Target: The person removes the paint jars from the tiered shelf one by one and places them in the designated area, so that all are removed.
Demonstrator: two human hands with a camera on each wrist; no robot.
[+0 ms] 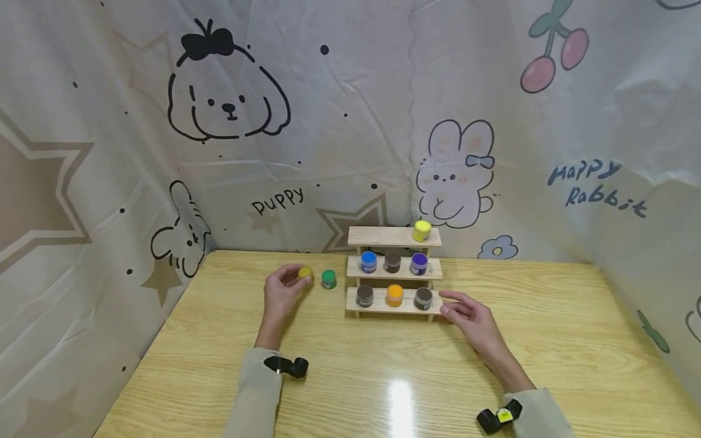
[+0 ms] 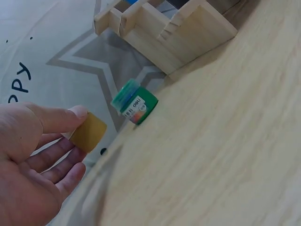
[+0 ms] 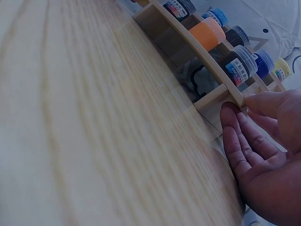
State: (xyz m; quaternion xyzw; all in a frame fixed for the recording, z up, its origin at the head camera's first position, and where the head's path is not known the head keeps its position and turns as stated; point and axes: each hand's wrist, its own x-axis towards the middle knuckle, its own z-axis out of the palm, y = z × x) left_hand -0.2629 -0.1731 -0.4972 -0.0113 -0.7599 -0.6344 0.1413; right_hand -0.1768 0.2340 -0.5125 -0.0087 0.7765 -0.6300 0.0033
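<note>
Small yellow paint pot (image 2: 88, 132) pinched in left hand (image 2: 33, 165): likely light, rigid, smooth-sided; best gripped across its round wall. Right hand (image 3: 263, 150), fingers relaxed, touching stepped wooden rack (image 3: 221, 89).

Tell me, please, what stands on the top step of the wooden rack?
Only one yellow jar stands on the top step of the rack, at its right end. Nothing covers that step.

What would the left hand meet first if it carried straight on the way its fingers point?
Probably the small green paint jar, just beyond the yellow jar pinched by the left hand; depth is uncertain.
</note>
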